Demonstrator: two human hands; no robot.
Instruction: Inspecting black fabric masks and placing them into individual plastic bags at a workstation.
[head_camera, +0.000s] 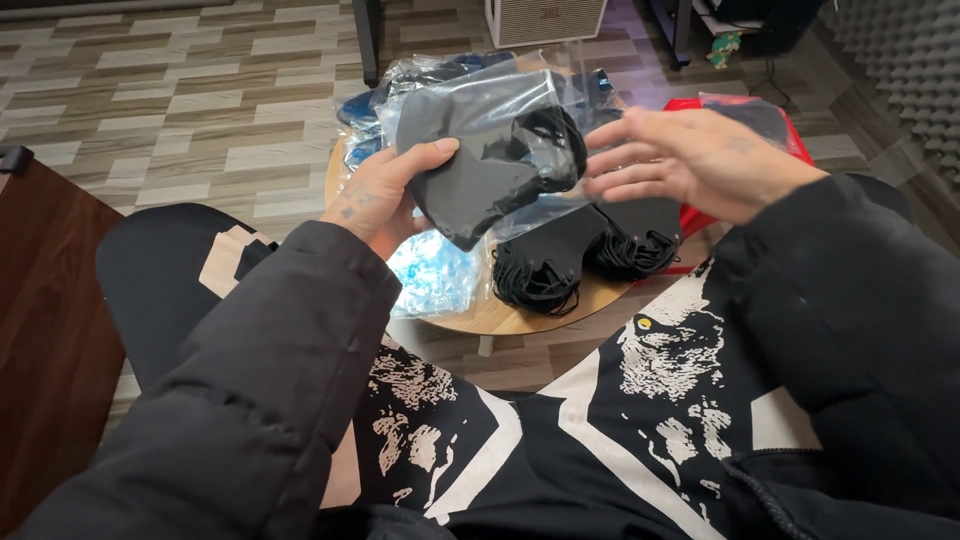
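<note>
The left hand (375, 195) gripped a clear plastic packet of black fabric masks (490, 150) above the round wooden worktop (520, 315). The right hand (690, 160) hovered beside it, fingers spread. A red package (790, 135) lay at the far right edge.

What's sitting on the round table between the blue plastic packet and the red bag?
In the head view, loose black face masks with tangled ear loops lie between the blue packet and the red bag, on the wooden table.

Left hand (385, 195) grips bagged black mask (480, 160); right hand (690, 160) spread beside.
</note>
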